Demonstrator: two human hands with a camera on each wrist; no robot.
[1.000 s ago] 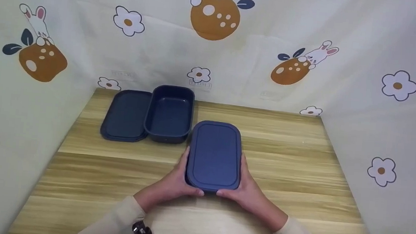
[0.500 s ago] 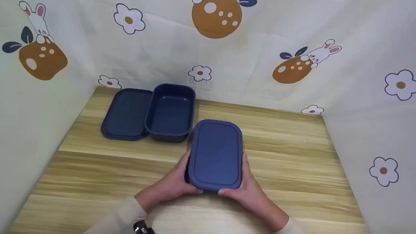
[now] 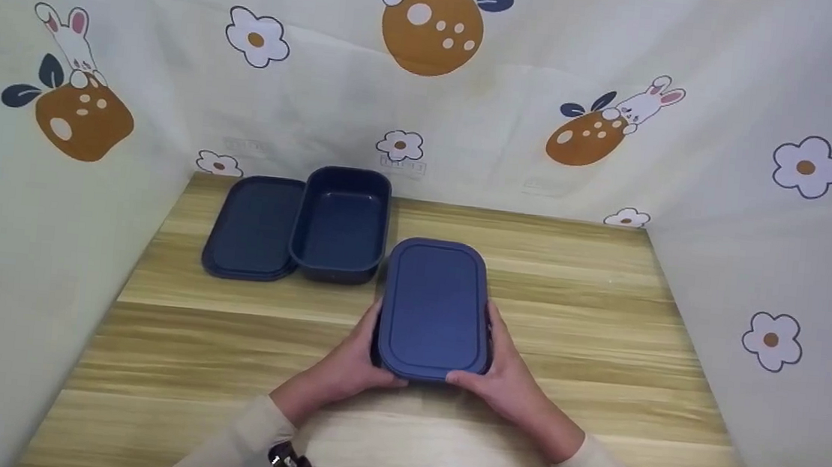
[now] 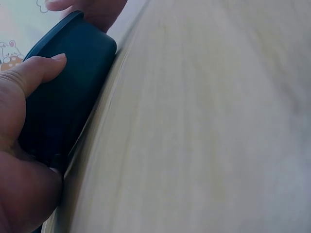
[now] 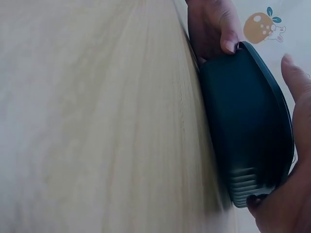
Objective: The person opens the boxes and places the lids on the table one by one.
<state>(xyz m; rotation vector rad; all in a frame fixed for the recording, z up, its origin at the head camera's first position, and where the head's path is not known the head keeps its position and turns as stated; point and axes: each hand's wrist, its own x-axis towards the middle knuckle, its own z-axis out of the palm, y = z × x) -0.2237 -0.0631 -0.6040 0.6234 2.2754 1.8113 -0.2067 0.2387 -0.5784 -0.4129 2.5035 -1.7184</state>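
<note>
A lidded navy blue lunch box (image 3: pixel 436 307) sits on the wooden table, in front of the person. The left hand (image 3: pixel 356 352) grips its left side, with the thumb at the near end below the rim. Opposite it, the right hand (image 3: pixel 513 374) holds the right side, its thumb tip over the near right corner of the lid. In the left wrist view, the left thumb lies on the wall of the lunch box (image 4: pixel 73 87). The right wrist view shows the side of the lunch box (image 5: pixel 243 121) with ridges low on it. Most fingers are hidden behind the box.
A second blue box (image 3: pixel 341 231), uncovered and with nothing in it, stands behind to the left. Its edge overlaps a flat blue lid (image 3: pixel 254 231) lying beside it. Patterned cloth walls (image 3: pixel 307 96) enclose the wooden table (image 3: pixel 569 292) at the back and both sides.
The right hand has shifted slightly outward and its thumb has risen from the near end onto the lid's corner. The left hand keeps its hold; the other box and lid stay put.
</note>
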